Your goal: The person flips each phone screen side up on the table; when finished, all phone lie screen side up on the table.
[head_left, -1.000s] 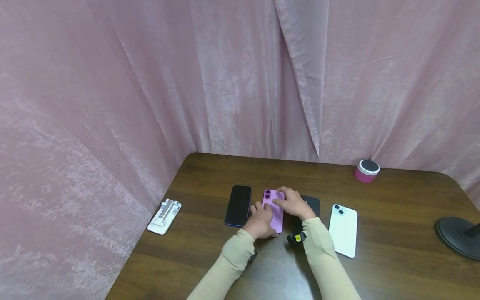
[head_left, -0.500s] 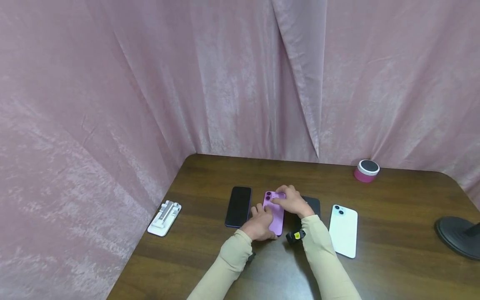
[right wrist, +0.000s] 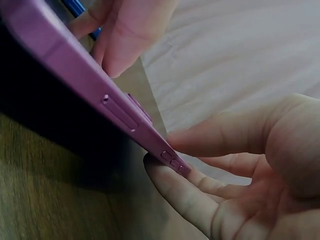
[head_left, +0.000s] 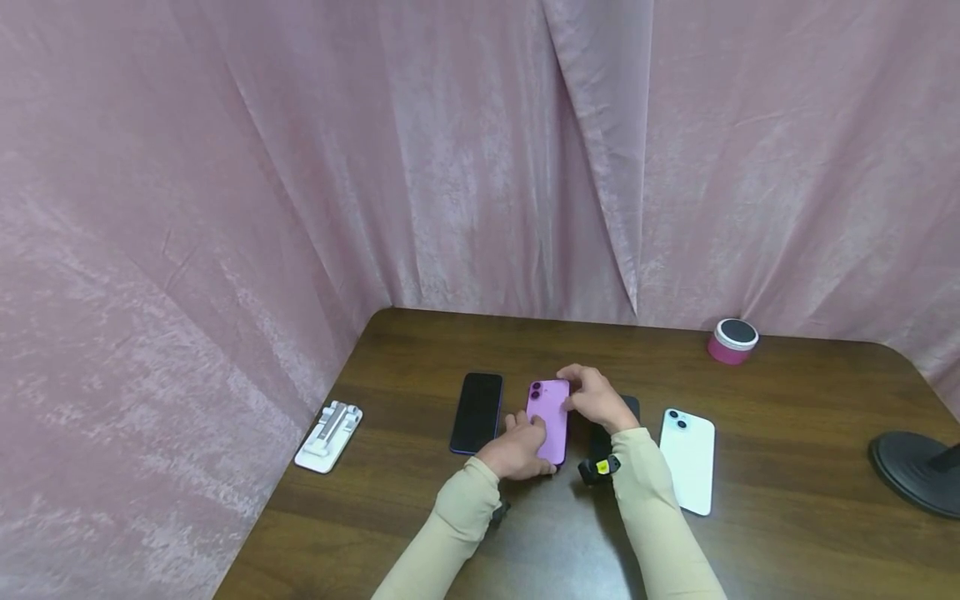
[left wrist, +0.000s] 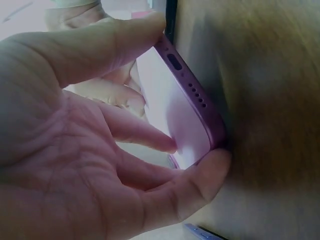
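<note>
A purple smartphone (head_left: 551, 410) lies back side up between both hands, its camera lenses at the far left corner. My left hand (head_left: 516, 450) grips its near end; in the left wrist view the thumb and another finger take its two bottom corners, either side of the charging port (left wrist: 174, 62). My right hand (head_left: 597, 400) holds the far right corner, its fingertips on the purple frame (right wrist: 115, 110) by the side buttons in the right wrist view. Whether the phone is lifted off the table, I cannot tell.
A dark-screened phone (head_left: 477, 412) lies to the left. Right of the hands are a black phone (head_left: 632, 406), partly hidden by the right arm, and a white phone (head_left: 687, 462). A white stand (head_left: 328, 437), pink jar (head_left: 733, 342) and black round base (head_left: 917, 473) sit on the wooden table (head_left: 787, 417).
My right hand has slid outward from the phone's back to its far right corner and edge. The purple phone has shifted very slightly. My left hand stays about where it was.
</note>
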Demonstrator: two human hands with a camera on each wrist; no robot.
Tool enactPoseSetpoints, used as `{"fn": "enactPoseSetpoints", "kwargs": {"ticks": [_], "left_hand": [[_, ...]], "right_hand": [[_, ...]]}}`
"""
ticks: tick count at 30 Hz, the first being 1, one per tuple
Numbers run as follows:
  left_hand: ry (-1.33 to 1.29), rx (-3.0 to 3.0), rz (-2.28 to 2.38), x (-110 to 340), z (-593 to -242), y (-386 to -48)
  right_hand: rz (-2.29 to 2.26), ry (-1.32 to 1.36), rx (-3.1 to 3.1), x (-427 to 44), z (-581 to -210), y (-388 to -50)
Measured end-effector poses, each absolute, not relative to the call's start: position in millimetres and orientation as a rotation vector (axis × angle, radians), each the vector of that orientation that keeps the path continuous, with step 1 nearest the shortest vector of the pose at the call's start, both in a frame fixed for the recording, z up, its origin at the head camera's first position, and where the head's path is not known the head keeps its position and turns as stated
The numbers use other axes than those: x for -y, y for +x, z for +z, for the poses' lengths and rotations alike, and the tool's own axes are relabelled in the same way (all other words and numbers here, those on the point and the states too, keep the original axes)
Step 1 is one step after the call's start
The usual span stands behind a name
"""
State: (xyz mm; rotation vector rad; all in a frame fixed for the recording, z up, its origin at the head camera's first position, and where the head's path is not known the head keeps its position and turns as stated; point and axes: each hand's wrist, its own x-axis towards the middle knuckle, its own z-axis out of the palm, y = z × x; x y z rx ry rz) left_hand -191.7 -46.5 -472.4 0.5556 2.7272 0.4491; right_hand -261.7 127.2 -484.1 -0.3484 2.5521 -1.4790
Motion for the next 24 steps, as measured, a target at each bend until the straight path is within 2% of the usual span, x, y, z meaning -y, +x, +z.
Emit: {"fn": "enactPoseSetpoints", "kwargs": {"ticks": [24], "left_hand": [[0.586,-2.666,0.716,48.0,-471.6,-198.1]], "right_hand": [[-1.525,-0.370,-2.514,-137.9,-467.7,-256.6]]}}
